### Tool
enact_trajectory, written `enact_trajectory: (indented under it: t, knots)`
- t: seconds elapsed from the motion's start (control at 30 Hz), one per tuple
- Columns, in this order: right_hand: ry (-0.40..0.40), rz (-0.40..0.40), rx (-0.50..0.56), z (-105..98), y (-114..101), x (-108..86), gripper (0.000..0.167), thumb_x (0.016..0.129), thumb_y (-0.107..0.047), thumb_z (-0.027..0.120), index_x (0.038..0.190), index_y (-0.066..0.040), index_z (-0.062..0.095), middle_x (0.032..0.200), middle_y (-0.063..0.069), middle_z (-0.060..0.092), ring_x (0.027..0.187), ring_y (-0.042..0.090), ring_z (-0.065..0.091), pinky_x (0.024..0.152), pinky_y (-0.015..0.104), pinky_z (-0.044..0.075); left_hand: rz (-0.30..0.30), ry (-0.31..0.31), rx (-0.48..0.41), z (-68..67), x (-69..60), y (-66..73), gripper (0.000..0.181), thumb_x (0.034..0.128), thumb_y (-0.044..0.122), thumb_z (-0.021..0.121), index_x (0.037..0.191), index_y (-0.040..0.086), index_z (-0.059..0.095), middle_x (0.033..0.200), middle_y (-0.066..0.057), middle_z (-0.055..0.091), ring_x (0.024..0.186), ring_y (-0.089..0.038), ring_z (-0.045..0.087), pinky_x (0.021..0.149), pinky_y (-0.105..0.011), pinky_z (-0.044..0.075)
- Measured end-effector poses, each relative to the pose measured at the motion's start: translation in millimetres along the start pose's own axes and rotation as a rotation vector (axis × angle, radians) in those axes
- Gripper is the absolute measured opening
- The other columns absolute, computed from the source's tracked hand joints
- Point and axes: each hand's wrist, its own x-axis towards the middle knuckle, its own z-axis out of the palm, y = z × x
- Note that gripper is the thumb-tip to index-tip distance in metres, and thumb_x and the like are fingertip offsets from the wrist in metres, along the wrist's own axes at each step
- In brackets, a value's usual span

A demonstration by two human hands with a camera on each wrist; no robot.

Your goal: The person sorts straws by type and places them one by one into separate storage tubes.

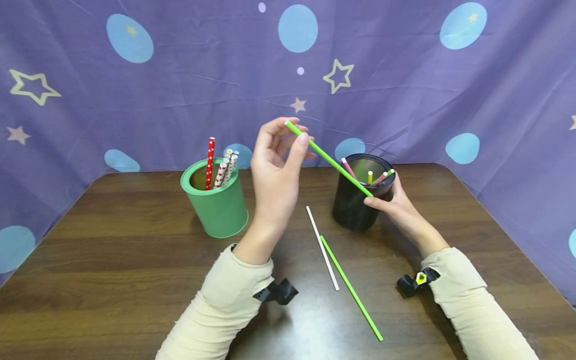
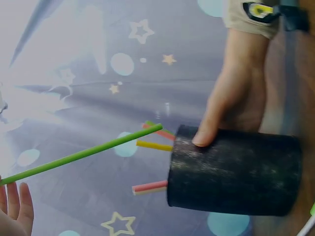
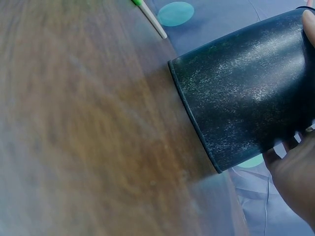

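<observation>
My left hand [image 1: 278, 170] pinches a green straw [image 1: 335, 164] near its upper end, between thumb and fingers. The straw slants down to the right, its lower end by the rim of a black can [image 1: 355, 207] in the head view. In the left wrist view that end shows outside the can's mouth, apart from it. My right hand [image 1: 407, 215] grips the black can around its right side, thumb at the front near the rim. Pink, yellow and green straws stick out of the can, among them a yellow straw [image 2: 153, 146].
On the brown table [image 1: 135, 260] lie a white straw [image 1: 328, 262] and another green straw [image 1: 355, 295], touching or nearly so. A green can [image 1: 220, 212] at the left holds a red dotted straw [image 1: 210, 162] and several patterned white ones. A purple curtain [image 1: 216, 100] hangs behind.
</observation>
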Motion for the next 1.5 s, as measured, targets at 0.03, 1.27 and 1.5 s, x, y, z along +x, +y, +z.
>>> enact_trajectory:
  t: [0.03, 1.27, 1.5]
  knots:
    - [0.0, 0.0, 0.0, 0, 0, 0.1, 0.06, 0.085, 0.003, 0.066, 0.129, -0.021, 0.032, 0.129, 0.004, 0.044, 0.122, 0.014, 0.04, 0.102, 0.023, 0.032, 0.008, 0.009, -0.008, 0.1, 0.8, 0.9, 0.023, 0.0921, -0.01, 0.057, 0.114, -0.005, 0.054, 0.1, -0.005, 0.06, 0.09, -0.02, 0.064, 0.072, -0.029, 0.055]
    - [-0.001, -0.001, -0.041, -2, -1, 0.9, 0.067, 0.087, -0.001, 0.067, 0.138, -0.02, 0.028, 0.135, 0.006, 0.04, 0.125, 0.016, 0.037, 0.102, 0.021, 0.031, -0.082, -0.085, 0.184, 15.8, -6.3, -35.0, 0.022, 0.0923, -0.001, 0.066, 0.112, -0.007, 0.059, 0.108, -0.018, 0.065, 0.095, -0.017, 0.064, 0.08, -0.028, 0.054]
    - [-0.008, -0.007, -0.027, -1, 0, -0.3, 0.068, 0.087, 0.0, 0.067, 0.139, -0.019, 0.028, 0.133, 0.006, 0.042, 0.123, 0.016, 0.039, 0.1, 0.02, 0.033, -0.12, -0.164, 0.23, 13.0, -7.0, -37.6, 0.023, 0.0937, 0.001, 0.065, 0.115, -0.005, 0.063, 0.107, -0.017, 0.067, 0.097, -0.018, 0.065, 0.085, -0.035, 0.055]
